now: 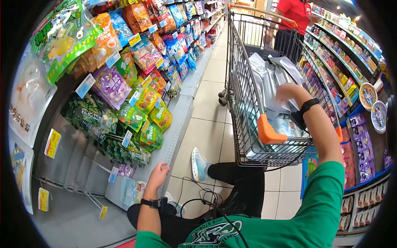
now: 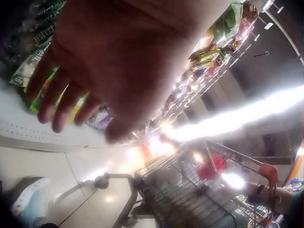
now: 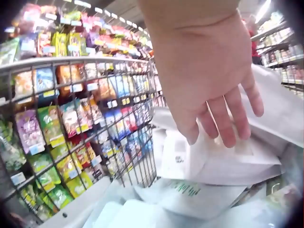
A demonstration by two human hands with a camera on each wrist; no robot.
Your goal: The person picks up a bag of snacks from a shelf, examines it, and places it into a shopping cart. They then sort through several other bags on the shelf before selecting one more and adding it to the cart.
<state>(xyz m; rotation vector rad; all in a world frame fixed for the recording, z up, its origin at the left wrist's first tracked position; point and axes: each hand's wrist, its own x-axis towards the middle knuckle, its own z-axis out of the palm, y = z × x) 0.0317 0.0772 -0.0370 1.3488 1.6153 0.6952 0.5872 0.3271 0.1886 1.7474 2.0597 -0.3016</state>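
My right hand (image 1: 291, 93) reaches over the side of a wire shopping cart (image 1: 271, 134) with orange corners. In the right wrist view its fingers extend loosely downward over a white package (image 3: 216, 166), with nothing gripped. Beneath that package lies a pale bag with green print (image 3: 190, 192). White and silvery packages (image 1: 269, 78) fill much of the cart. My left hand (image 1: 156, 177) hangs beside the lower shelf, fingers relaxed and holding nothing. Nearest to it are green candy bags (image 1: 151, 134) on hooks.
A snack shelf (image 1: 165, 144) with hanging bags and price tags runs along the left. Cables (image 1: 202, 192) trail over my legs and the tiled floor. A person in red (image 1: 289, 20) stands beyond the cart. More stocked shelves (image 1: 343, 53) line the right.
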